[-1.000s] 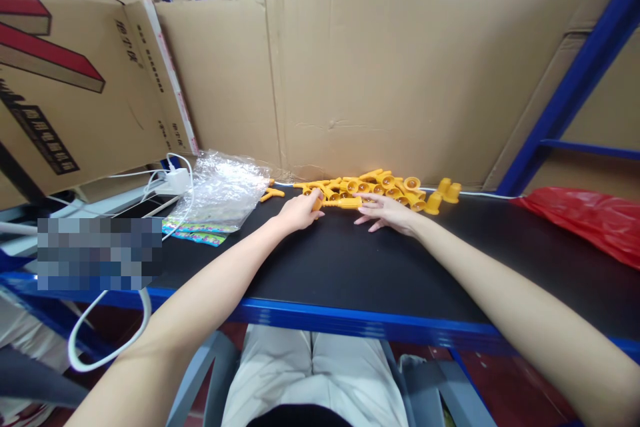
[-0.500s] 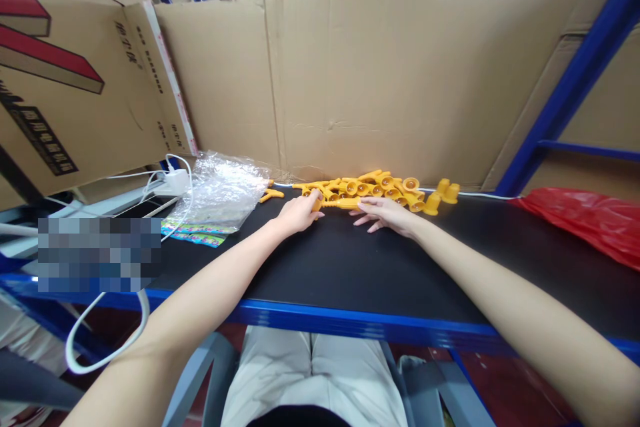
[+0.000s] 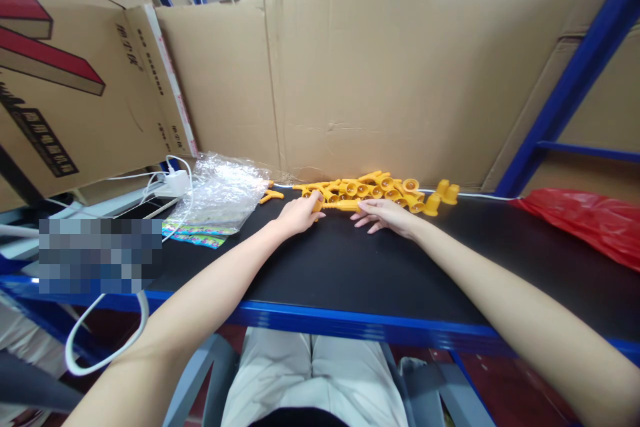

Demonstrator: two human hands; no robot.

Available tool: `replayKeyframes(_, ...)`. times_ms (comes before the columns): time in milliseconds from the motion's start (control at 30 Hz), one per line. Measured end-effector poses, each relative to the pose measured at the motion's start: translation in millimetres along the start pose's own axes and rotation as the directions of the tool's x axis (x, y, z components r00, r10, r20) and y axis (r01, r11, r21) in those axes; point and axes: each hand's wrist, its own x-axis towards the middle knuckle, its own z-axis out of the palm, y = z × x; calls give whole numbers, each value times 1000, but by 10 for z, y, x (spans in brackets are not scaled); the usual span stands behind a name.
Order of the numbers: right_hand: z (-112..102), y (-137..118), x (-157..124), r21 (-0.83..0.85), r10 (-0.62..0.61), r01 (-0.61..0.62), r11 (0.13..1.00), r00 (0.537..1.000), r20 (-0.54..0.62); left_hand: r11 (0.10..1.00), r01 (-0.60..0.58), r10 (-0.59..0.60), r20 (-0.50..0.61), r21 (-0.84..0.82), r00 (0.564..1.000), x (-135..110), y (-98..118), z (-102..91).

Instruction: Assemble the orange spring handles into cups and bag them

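The left hand [image 3: 299, 214], just left of the frame's centre, is curled shut on the left end of a long yellow plastic rod-shaped piece [image 3: 343, 204], thumb on top; the right hand [image 3: 386, 214] lies wide and flat on the black table top [image 3: 350, 267], fingers stretched out, their tips touching the rod's right end. Just behind both hands, against the foot of the brown cardboard wall [image 3: 380, 80], lies a heap of small yellow plastic parts [image 3: 387, 187]: cup-shaped and T-shaped pieces tumbled together, a few strays at either end.

These parts look like moulded hard plastic; I judge them very light, stiff, smooth and a little slippery, not fragile, though apt to skid or roll on the table if nudged; the rod seems best pinched at its shank between thumb and forefinger, the cups at the rim.

Left of the hands rests a clear crinkled plastic bag [image 3: 220, 190] on top of colourful printed cards [image 3: 193, 232]; beside it, a white charger block [image 3: 175, 181] with its white cable; at the right edge of the frame, a red plastic bag [image 3: 585, 217].

In the upper left leans a large cardboard carton [image 3: 75, 100] with red stripes and dark printing; the characters and the lines on its side flap are too skewed and small to read; the print on the cards cannot be made out either.
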Motion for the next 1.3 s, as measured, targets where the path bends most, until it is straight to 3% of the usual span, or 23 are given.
replayKeyframes(1300, 33, -26, -8, -35, -20, 20, 999, 1000, 9, 1000, 6, -7, 22, 13, 1000, 5, 29, -28)
